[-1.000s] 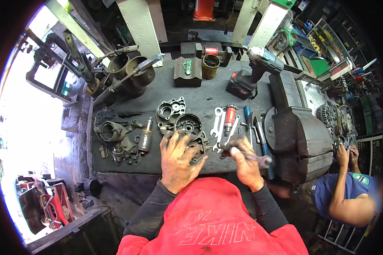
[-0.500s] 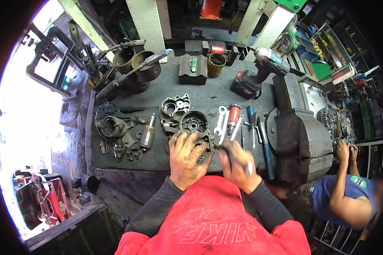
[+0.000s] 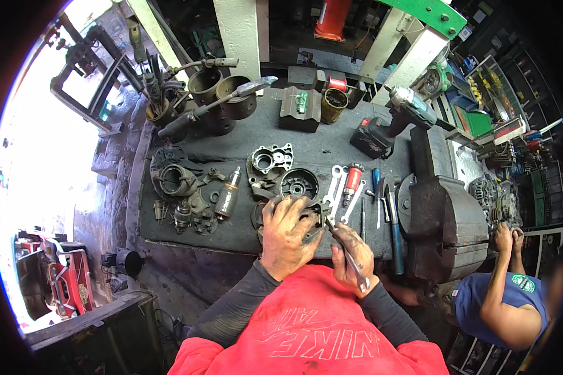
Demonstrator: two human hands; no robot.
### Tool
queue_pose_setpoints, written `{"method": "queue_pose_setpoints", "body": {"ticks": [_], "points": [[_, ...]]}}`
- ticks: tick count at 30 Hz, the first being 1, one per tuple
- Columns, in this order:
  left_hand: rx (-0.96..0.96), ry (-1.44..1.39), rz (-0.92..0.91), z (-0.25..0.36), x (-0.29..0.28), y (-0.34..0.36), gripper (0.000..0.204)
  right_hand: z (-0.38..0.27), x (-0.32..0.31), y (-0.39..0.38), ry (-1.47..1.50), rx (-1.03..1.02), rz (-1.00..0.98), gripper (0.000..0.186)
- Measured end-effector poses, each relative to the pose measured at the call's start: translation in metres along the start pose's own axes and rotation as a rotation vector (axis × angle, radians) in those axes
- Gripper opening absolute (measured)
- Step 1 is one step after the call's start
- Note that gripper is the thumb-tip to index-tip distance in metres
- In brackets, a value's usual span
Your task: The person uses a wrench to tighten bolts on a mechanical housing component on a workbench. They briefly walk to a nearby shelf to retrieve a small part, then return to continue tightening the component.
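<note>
My left hand (image 3: 288, 234) grips a dark metal motor part (image 3: 313, 219) near the bench's front edge, fingers curled over its top. The palm and fingers hide much of the part. In my right hand (image 3: 355, 255) is a metal wrench (image 3: 351, 247), held slantwise. Its far end meets the part's right side, and its near end sticks out below my fingers. Just beyond my left hand lies a round dark metal housing (image 3: 299, 184), with a cast metal cover (image 3: 272, 160) behind it. An armature (image 3: 227, 199) lies to the left.
Right of the part lie several combination wrenches (image 3: 336, 190), a red-handled tool (image 3: 353, 181) and a blue-handled tool (image 3: 396, 244). A large vise (image 3: 450, 225) bounds the bench on the right. Farther back are a cordless impact wrench (image 3: 394, 122) and metal cups (image 3: 234, 100). Another person (image 3: 500, 300) works at far right.
The view has shifted, so the bench sits farther right in it. My right hand and the wrench have turned, and the wrench now shows along its length against the part. My left hand keeps its grip.
</note>
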State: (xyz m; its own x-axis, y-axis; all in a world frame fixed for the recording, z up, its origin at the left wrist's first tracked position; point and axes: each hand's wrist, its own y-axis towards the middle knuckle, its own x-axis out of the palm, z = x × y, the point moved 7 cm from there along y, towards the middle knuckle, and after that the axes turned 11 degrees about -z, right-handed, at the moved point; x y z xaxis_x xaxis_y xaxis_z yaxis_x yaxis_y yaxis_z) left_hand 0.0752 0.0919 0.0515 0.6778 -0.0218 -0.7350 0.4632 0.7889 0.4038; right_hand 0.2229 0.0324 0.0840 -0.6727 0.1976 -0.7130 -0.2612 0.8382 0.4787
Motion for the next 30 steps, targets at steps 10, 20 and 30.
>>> {"method": "queue_pose_setpoints", "body": {"ticks": [10, 20, 30], "points": [[0.014, 0.073, -0.042, 0.003, -0.002, -0.002, 0.04, 0.04, -0.009, 0.053, -0.067, 0.414, -0.105, 0.02], [0.003, 0.142, -0.003, 0.01, -0.006, -0.005, 0.039, 0.009, 0.002, 0.033, -0.269, 0.063, 0.009, 0.016], [-0.014, 0.108, 0.022, 0.011, -0.006, -0.006, 0.042, 0.022, -0.009, 0.018, 0.133, 0.192, -0.06, 0.013]]}}
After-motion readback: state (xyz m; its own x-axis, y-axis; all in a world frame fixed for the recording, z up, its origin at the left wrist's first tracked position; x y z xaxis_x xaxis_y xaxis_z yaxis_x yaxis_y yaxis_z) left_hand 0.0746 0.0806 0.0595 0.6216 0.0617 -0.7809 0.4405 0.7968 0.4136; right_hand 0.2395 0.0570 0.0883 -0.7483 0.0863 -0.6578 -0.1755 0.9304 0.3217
